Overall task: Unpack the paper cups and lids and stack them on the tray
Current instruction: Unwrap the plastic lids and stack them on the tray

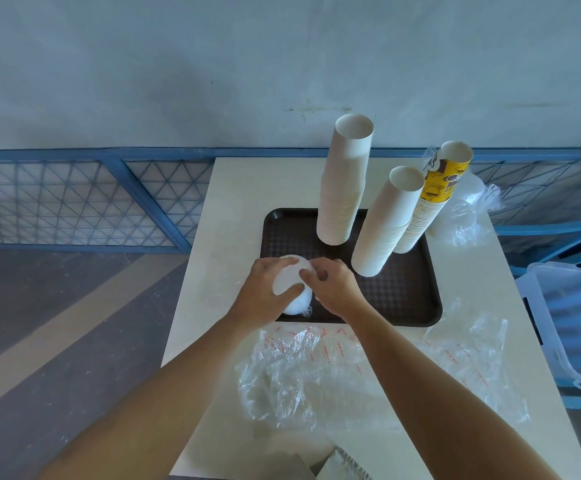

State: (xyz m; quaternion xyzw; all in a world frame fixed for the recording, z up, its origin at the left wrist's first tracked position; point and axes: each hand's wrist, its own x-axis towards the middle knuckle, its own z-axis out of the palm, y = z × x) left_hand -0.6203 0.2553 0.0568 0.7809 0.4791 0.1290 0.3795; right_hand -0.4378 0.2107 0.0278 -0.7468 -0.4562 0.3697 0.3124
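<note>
A stack of white lids [291, 284] is held between both grips over the near left corner of the dark brown tray [415, 301], its lower end resting on the tray floor. The left grip [266, 289] is wrapped round the stack from the left, with the fingers curled over the far top edge and the thumb laid across the near side. The right grip [330, 285] is closed at the stack's right rim, its fingertips drawn together and pinched there; whether a lid or a film of wrapping is caught between them cannot be told. A scrap of clear plastic [305, 310] is seen at the foot of the stack, just under the right grip. Beyond the grips, on the far part of the tray, a tall stack of white paper cups [344, 188] is stood mouth down. To the right of the right grip a second white cup stack [386, 223] is stood on the tray, and just behind it a yellow-printed cup stack [431, 202]. Further right and beyond, off the tray, a clear bag of lids [469, 213] is laid on the cream counter [233, 188]. On the near side of the grips, beneath the forearms, crumpled clear wrappers with red print [317, 368] are spread over the counter. Well to the right of the right grip, off the counter, a clear plastic bin [573, 323] is seen.
</note>
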